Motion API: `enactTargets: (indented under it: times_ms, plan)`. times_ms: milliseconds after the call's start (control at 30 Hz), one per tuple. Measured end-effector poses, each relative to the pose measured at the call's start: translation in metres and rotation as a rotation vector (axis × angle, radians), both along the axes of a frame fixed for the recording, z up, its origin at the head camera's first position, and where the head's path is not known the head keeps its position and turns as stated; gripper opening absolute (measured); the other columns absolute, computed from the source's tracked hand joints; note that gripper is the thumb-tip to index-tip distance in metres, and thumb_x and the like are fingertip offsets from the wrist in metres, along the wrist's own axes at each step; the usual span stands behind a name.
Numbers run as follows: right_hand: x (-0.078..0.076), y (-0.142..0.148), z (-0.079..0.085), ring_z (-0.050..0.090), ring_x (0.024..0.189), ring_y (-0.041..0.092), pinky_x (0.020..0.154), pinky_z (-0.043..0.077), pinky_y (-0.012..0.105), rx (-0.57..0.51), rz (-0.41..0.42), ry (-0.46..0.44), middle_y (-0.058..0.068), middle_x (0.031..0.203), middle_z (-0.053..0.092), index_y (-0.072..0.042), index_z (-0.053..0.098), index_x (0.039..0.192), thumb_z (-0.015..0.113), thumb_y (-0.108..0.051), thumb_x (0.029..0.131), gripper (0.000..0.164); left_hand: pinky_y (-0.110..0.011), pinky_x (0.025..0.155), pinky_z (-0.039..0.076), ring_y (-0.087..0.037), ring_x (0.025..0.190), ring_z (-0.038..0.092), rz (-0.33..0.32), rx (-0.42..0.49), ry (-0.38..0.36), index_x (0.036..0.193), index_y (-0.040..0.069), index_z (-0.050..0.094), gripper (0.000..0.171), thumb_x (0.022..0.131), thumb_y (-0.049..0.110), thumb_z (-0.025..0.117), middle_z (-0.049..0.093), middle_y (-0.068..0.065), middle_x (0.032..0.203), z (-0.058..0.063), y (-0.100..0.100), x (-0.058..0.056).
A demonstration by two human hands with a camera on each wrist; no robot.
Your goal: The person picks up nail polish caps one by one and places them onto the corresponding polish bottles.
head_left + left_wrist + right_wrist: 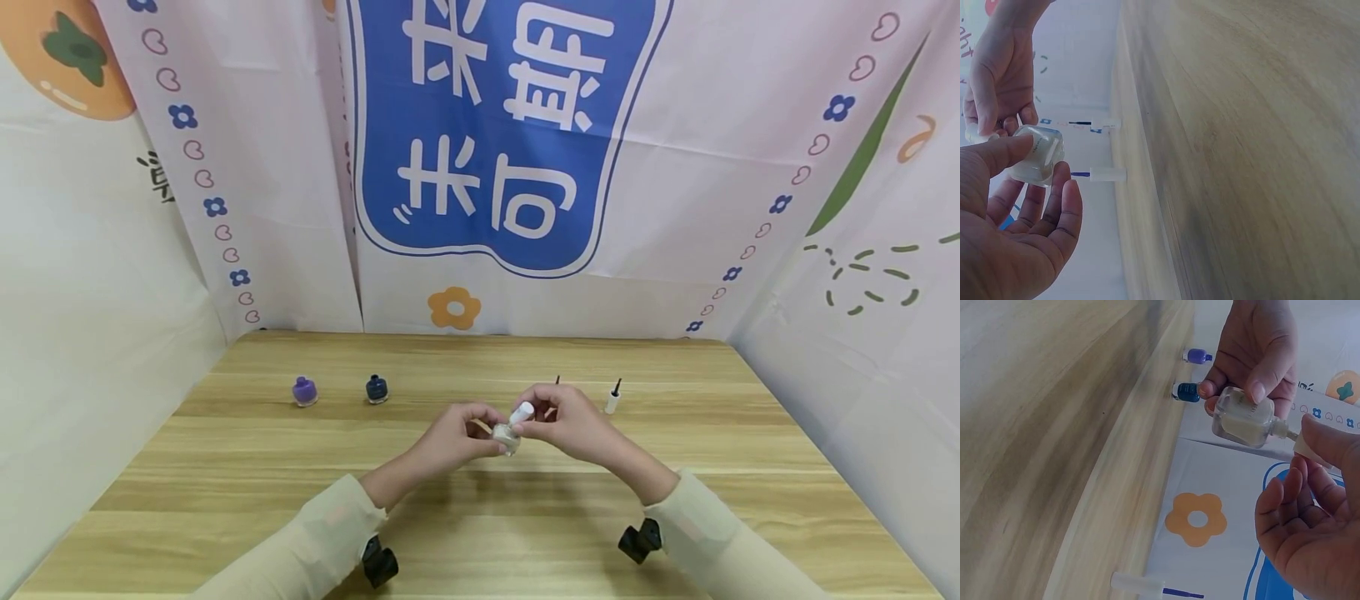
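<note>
My left hand pinches a clear glass nail polish bottle with pale polish inside, held above the table and tilted. The thumb lies across the bottle's printed face. My right hand pinches the white brush cap between thumb and fingers. Between cap and bottle neck a short length of the brush stem shows, so the cap stands off the neck. The brush tip cannot be told apart inside the bottle.
An uncapped purple bottle and a dark blue one stand at the back left of the wooden table. Behind my right hand, two white brush caps stand brush-up. Printed cloth encloses the table's back and sides.
</note>
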State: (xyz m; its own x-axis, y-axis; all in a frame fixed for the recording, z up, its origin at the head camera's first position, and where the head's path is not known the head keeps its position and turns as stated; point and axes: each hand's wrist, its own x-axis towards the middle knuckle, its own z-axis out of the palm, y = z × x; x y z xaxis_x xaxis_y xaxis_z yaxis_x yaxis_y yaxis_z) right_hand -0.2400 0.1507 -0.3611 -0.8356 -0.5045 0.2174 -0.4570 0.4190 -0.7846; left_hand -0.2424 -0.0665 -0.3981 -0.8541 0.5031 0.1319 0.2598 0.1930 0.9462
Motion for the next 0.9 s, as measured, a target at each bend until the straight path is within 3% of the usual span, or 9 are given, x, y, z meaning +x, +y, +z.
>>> enactTargets:
  times_ms: [500,767,900]
  plan:
    - [0.002,-0.008,-0.013,0.055,0.073,0.016,0.060,0.047,0.024,-0.049,-0.030,-0.018,0.000,0.082,0.061,-0.007,0.068,0.095,0.074,-0.013,0.087,0.012,-0.028,0.070,0.055,-0.021,0.083,0.064,0.005,0.009,0.039,0.105,-0.002,0.068,0.023,0.084,0.003,0.075,0.065,-0.008,0.101,0.000,0.002,0.001]
    - [0.020,-0.018,0.003,0.051,0.069,0.018,0.057,0.043,0.023,-0.110,-0.068,-0.002,0.003,0.077,0.056,0.000,0.062,0.087,0.072,-0.002,0.086,0.010,-0.027,0.071,0.054,-0.020,0.085,0.063,0.024,0.004,0.059,0.105,0.000,0.068,0.022,0.085,0.006,0.075,0.067,-0.006,0.100,-0.001,0.002,0.003]
    - [0.014,-0.019,-0.011,0.048,0.068,0.014,0.056,0.040,0.022,-0.146,-0.109,-0.017,0.001,0.076,0.053,-0.003,0.060,0.085,0.075,-0.007,0.085,0.016,-0.028,0.070,0.055,-0.022,0.086,0.064,0.033,0.013,0.058,0.105,-0.001,0.068,0.021,0.086,0.006,0.073,0.067,-0.006,0.101,0.000,0.003,0.004]
